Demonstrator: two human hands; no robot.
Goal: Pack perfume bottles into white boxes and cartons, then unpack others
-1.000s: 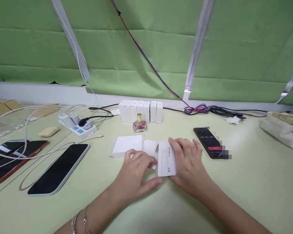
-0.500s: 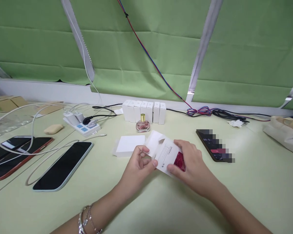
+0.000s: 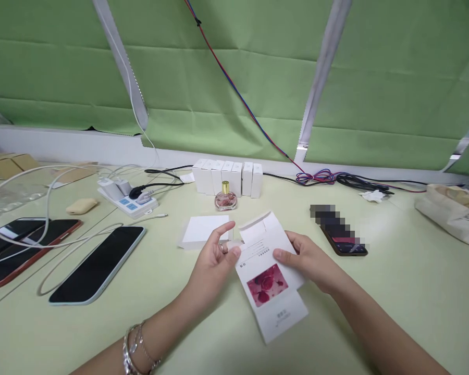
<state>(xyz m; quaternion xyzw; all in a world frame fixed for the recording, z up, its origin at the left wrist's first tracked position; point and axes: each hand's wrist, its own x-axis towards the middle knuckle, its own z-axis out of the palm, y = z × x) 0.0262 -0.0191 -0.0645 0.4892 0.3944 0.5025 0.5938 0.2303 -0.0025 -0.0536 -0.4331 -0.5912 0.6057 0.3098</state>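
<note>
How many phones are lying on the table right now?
4: two overlapping at the left edge, one light-cased phone beside them, one right of the hands. More may sit out of view.

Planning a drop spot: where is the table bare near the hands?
Bare: table right of the right hand, below the dark phone; also the near edge under the carton. Crowded: far left, phones, cables, power strip.
</note>
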